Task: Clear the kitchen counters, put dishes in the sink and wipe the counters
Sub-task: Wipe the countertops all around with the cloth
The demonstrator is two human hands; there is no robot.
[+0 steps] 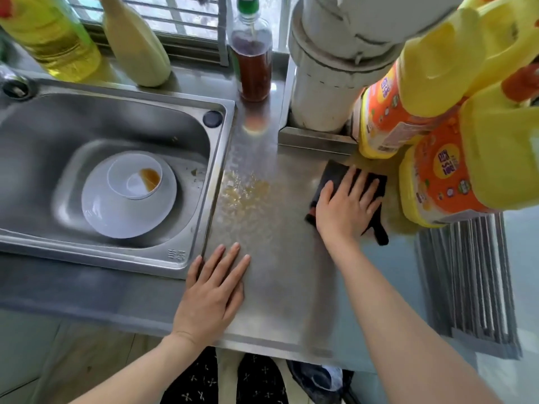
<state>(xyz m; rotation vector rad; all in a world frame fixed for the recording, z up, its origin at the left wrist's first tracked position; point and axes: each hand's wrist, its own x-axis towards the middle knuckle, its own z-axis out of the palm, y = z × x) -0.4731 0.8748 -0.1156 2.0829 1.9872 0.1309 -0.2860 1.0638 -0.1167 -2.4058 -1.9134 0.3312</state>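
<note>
My right hand (345,204) presses flat, fingers spread, on a dark cloth (335,173) lying on the steel counter (280,258) beside the yellow jugs. Resting flat on the same counter near the sink's right rim is my left hand (215,290), holding nothing. Between the two hands, a yellowish spill (245,192) stains the counter. In the steel sink (96,123) sits a white plate (99,217) with a small white bowl (134,174) on it; the bowl holds a brown sauce smear.
Two big yellow jugs with orange labels (443,158) crowd the counter's right side. A thick grey pipe (329,71) rises behind. A brown sauce bottle (252,56), a cream bottle (137,45) and a yellow oil bottle (55,36) stand along the window sill. A ribbed grey mat (472,275) lies at right.
</note>
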